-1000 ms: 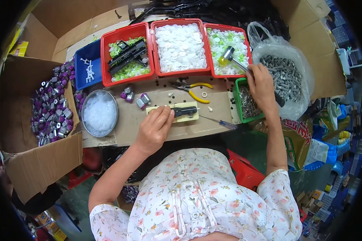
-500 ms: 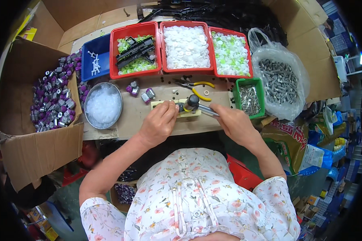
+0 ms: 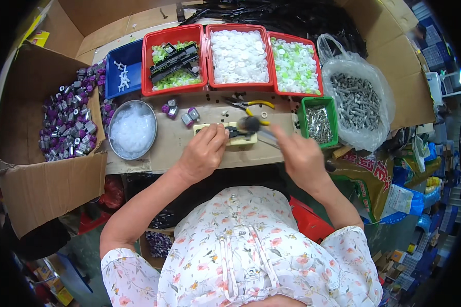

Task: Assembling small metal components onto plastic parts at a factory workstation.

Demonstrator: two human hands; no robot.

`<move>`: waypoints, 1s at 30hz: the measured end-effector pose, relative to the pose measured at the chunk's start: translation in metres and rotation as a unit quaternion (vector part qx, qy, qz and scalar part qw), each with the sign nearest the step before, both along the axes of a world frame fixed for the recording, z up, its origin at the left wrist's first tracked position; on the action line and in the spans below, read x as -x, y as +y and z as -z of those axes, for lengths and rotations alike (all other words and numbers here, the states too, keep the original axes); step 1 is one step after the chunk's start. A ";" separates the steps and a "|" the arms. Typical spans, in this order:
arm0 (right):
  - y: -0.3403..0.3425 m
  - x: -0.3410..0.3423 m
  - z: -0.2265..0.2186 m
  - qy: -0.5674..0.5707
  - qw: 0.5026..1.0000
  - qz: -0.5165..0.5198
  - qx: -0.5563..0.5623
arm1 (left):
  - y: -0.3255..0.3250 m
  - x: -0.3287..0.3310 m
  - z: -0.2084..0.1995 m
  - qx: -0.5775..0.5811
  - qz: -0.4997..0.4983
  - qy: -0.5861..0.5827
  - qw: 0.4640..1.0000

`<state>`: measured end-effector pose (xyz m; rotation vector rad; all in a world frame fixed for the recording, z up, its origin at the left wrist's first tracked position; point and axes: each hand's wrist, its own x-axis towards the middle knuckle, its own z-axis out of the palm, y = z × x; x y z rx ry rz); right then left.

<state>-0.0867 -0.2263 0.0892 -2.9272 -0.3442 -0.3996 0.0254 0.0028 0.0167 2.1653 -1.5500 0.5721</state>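
My left hand [image 3: 204, 152] pinches a small black plastic part [image 3: 234, 131] that lies on a cream-coloured block [image 3: 247, 140] near the table's front edge. Gripped in my right hand [image 3: 303, 157] is a hammer [image 3: 250, 124] with a round black head and a metal shaft. The head is smeared by motion and hangs over the right end of the block, close to the black part. Just beyond it lie pliers [image 3: 261, 104] with yellow handles. Two purple-and-silver pieces [image 3: 190, 117] rest left of the block.
A metal bowl [image 3: 132, 130] of clear whitish stuff stands left, beside a cardboard box [image 3: 51, 193] of purple-and-silver pieces. Red bins [image 3: 206, 61] and a blue bin [image 3: 122, 67] line the back. At right are a green bin [image 3: 320, 122] of metal pins and a plastic bag [image 3: 384, 105] of grey screws.
My right hand has shifted slightly right and turned, and the hammer head has moved a little right and blurred. My left hand stays at the block.
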 end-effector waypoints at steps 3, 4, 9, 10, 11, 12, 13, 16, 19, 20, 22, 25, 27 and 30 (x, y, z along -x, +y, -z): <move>-0.005 0.002 0.007 0.104 0.994 0.004 0.041 | -0.001 0.000 -0.001 -0.001 -0.004 -0.005 1.000; -0.004 0.001 0.000 0.069 0.998 -0.004 -0.004 | 0.000 0.000 0.000 -0.002 -0.003 -0.006 1.000; -0.011 0.006 0.009 -0.013 0.999 0.030 -0.038 | -0.001 0.002 -0.002 -0.003 -0.005 -0.009 1.000; -0.012 0.006 0.013 0.034 0.999 0.021 -0.009 | -0.001 0.002 -0.001 -0.003 -0.008 -0.007 1.000; -0.014 0.006 0.014 0.080 0.997 0.011 0.020 | -0.002 0.002 -0.001 -0.002 -0.011 -0.004 1.000; -0.013 0.005 0.013 0.080 0.997 0.010 0.019 | -0.002 0.002 0.000 -0.003 -0.012 -0.005 1.000; -0.010 0.003 0.010 0.060 0.998 0.010 -0.003 | -0.002 0.003 0.000 -0.006 -0.017 -0.002 1.000; -0.008 0.005 0.022 0.049 0.999 0.009 -0.003 | -0.002 0.006 -0.001 -0.005 -0.026 0.000 1.000; -0.008 0.005 0.024 0.060 0.998 0.002 0.021 | -0.002 0.010 -0.004 0.009 -0.047 0.011 0.999; -0.008 0.004 0.023 0.060 0.998 -0.002 0.023 | -0.002 0.012 -0.005 0.019 -0.062 0.020 0.998; -0.010 0.002 0.023 0.062 0.998 0.000 0.026 | -0.006 0.023 -0.005 0.049 -0.074 0.046 0.995; -0.008 -0.005 0.011 0.063 0.997 -0.013 0.034 | -0.010 0.043 0.003 0.067 -0.090 0.054 0.992; -0.002 -0.012 -0.007 0.060 0.997 -0.029 0.038 | -0.012 0.048 0.011 0.035 -0.091 0.045 0.994; 0.012 -0.020 -0.015 -0.043 0.998 -0.029 -0.047 | -0.014 0.049 0.016 0.039 -0.094 0.021 0.995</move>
